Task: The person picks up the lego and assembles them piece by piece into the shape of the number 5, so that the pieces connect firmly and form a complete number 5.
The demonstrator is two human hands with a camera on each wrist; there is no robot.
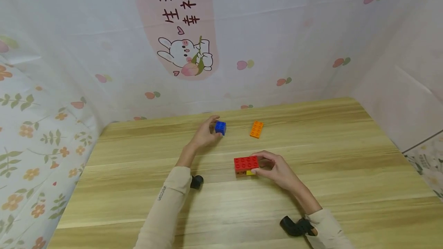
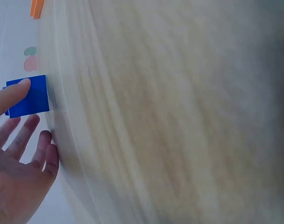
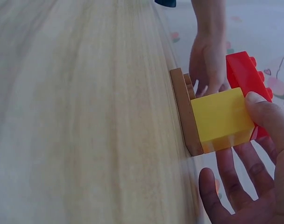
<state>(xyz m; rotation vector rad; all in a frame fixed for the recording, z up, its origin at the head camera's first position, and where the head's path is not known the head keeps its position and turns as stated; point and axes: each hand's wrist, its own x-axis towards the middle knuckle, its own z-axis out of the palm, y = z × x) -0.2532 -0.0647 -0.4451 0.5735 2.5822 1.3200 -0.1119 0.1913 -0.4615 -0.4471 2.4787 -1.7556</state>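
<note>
we have a pale wood-grained tabletop, streaked yellow and brown, running back to a white cloth hung behind it, printed with little pink and green fruits, a cartoon rabbit and dark lettering on a pink patch; off to the left, a second cloth carries orange flowers and green sprigs. on to the bricks! near the back edge it's a glossy blue block, boxy with studs on top, and here's the left hand on it, thumb laid on one face, fingers curved round the other side, a light pinch with the lower fingers loosely spread. just to its right, well clear of both hands, lies a flat orange brick with two rows of studs facing up. closer in, the middle of the tabletop has a small stack: a flat brown plate at the bottom, a smooth yellow block sitting on its right end, and a bright red brick across the top, eight studs showing, its left part jutting out over the brown studs with a gap between. the right hand has this one by its right end, half open, thumb in front against the yellow and red, fingers reaching behind. beige sleeves on both arms, and a black fitting juts from the right cuff.
</note>
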